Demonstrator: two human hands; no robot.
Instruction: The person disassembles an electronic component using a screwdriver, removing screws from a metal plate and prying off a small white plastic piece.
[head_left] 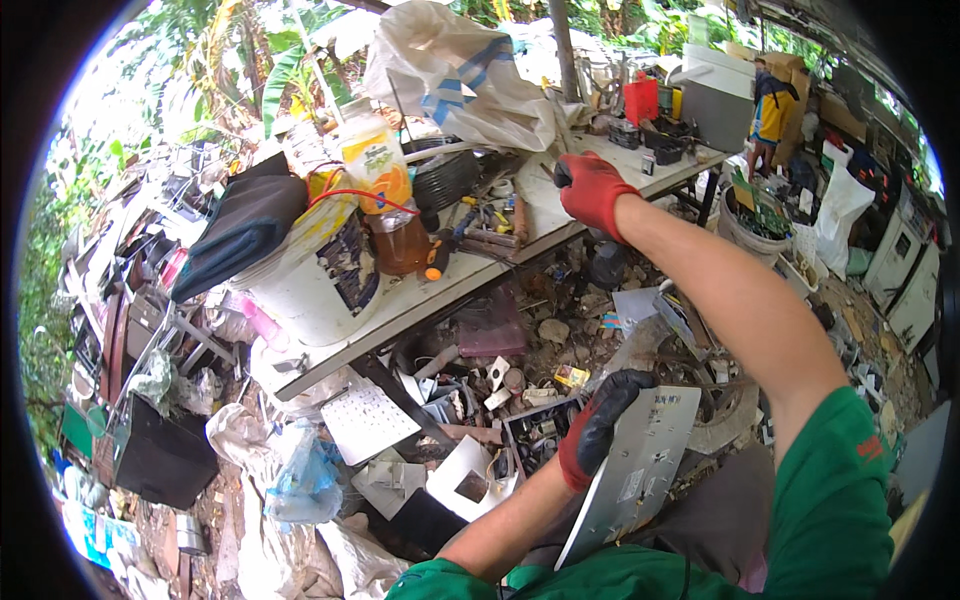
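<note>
My left hand [604, 425], in a red and black glove, is closed around the edge of a flat grey metal panel [640, 470], held tilted over my lap. Small holes and a few pale labels mark the panel's face. Stretched out over the white table [440, 300], my right hand [597, 194] wears a matching glove and has its fingers curled closed. What it holds, if anything, I cannot make out. To its left on the tabletop lie several hand tools [490, 220], and a screwdriver with an orange and black handle [438, 256] rests nearer the front edge.
A white bucket [315, 290] with dark cloth [245, 220] over it stands at the table's left end, beside a jug of brown liquid [400, 245]. A large white sack [470, 80] lies behind. Scrap covers the ground below. Another person [770, 115] is at the far right.
</note>
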